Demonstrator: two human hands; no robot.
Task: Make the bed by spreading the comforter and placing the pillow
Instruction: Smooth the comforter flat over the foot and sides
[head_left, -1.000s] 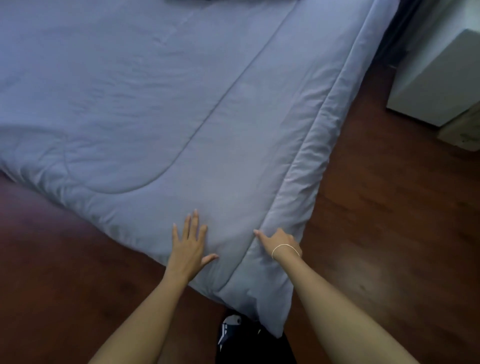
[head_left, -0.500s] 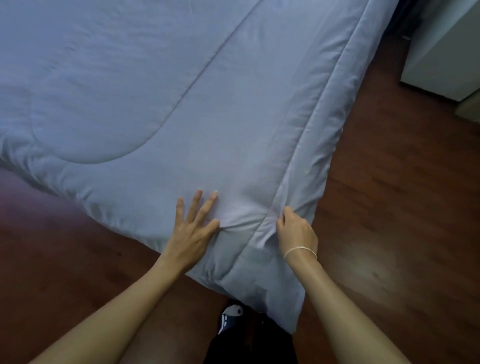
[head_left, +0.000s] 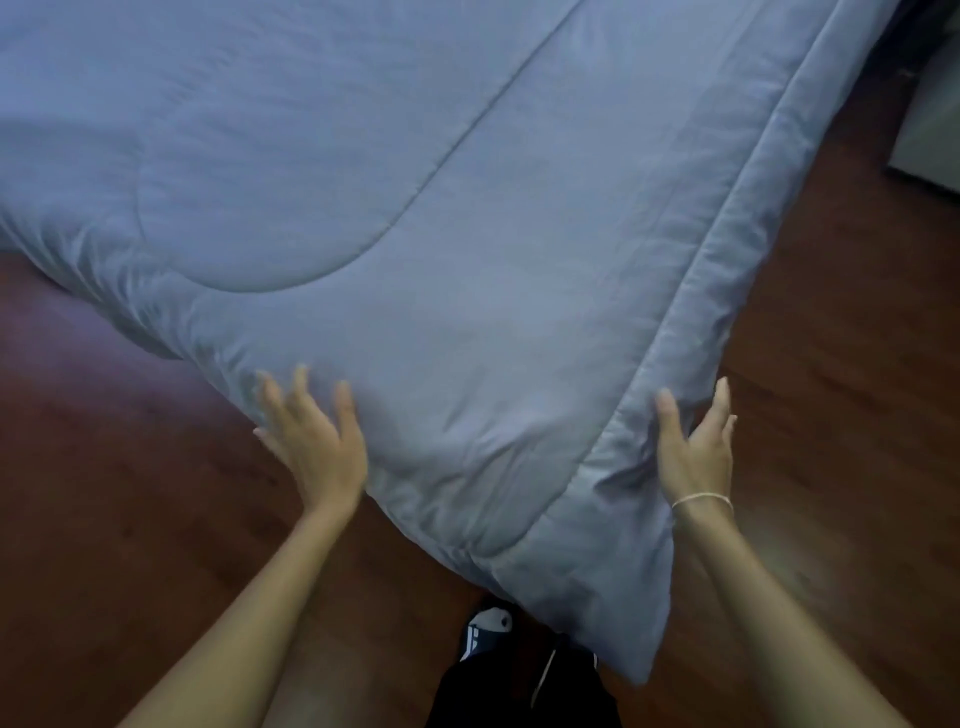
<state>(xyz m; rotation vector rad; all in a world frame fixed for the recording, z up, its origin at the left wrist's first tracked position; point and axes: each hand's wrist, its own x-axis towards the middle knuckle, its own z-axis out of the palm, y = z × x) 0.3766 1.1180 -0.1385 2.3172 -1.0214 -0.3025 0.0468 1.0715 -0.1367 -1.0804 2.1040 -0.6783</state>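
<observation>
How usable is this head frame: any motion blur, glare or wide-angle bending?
Head view: dim, bluish light; both the left hand and the right hand are smeared by motion blur at the fingertips, while the comforter stitching stays fairly readable. Head view: a soft glare patch lies on the wooden floor beside the right forearm. Head view: the bed's edges bow slightly from the wide-angle lens.

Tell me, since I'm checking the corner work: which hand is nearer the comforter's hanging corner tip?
Right. The right hand lies open against the comforter's side edge, just above the hanging corner tip. The left hand rests on the foot edge, farther across.
</observation>
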